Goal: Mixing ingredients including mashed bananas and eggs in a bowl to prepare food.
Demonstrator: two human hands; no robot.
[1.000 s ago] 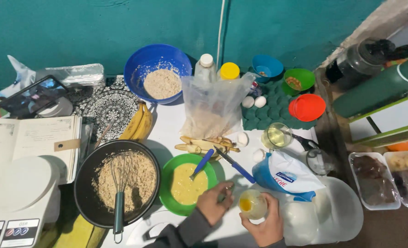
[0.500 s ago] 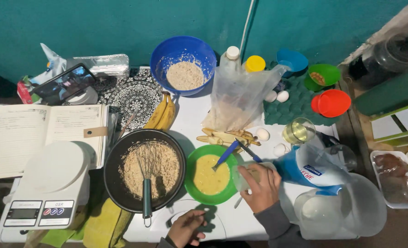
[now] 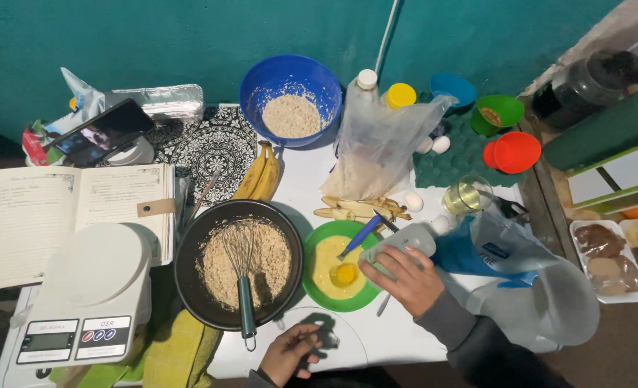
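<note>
The left hand (image 3: 290, 352) rests half-curled, holding nothing, on the white table (image 3: 376, 338), the right hand (image 3: 403, 279) grips one clear cup (image 3: 398, 244) tilted over one green bowl (image 3: 340, 266) containing one yolk, beyond which stand one black pan (image 3: 238, 264), two bananas (image 3: 260, 172), one blue bowl (image 3: 290, 100) and the teal wall (image 3: 189, 43).

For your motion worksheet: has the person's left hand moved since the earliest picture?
Yes. The left hand has dropped from beside the green bowl to the table's near edge, below the black pan, and is now empty.
</note>
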